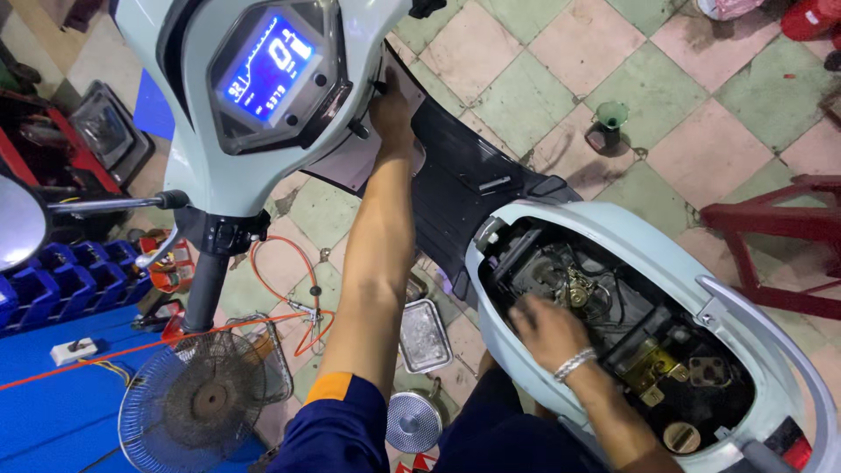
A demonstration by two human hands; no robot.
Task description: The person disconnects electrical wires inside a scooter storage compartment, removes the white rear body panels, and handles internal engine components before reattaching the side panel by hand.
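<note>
Below the lit blue digital instrument display [267, 66] of a pale blue-grey plastic scooter [604, 236], the left hand [392, 109] reaches up to the ignition area on the inner front panel; its fingers are bent against a small black knob there, but I cannot tell if they grip it or only touch it. The right hand [547, 331], with a silver chain bracelet [575, 363] on the wrist, rests inside the open under-seat compartment [613, 324], the fingers spread loosely over the black parts and wires and closing on nothing. A brass-coloured latch part [646, 368] sits just behind this hand. Between the two arms lies the black ribbed footboard [455, 184]. On the tiled floor beneath stand a rectangular metal tray [425, 335], a grey round fan [194, 401] and an orange coiled hose [285, 285], near blue plastic storage bins [61, 280].
</note>
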